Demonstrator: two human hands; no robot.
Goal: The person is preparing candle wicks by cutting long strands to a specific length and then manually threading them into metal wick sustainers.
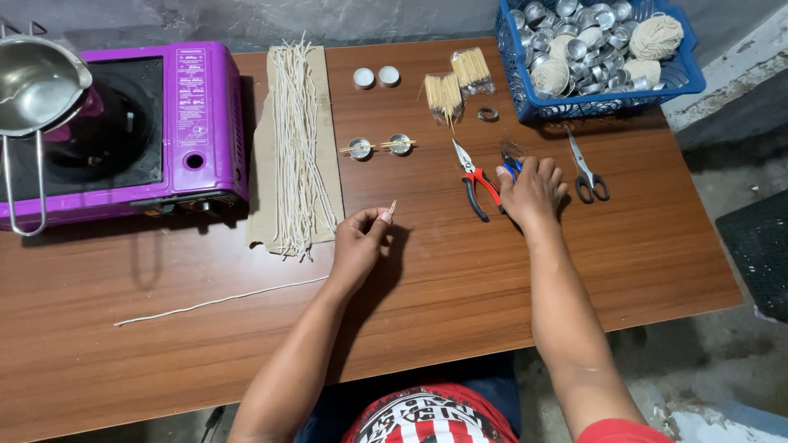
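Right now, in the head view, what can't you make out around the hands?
- Blue-handled tool: mostly covered by the right hand; its kind is unclear.
- Small stick pinched by the left hand: too small to identify.
- Metal pot: cut off by the left edge.
- Blue basket: top cut off.

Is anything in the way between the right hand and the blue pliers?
No. The right hand already rests on the blue pliers, covering most of them. The red pliers lie beside it, not between.
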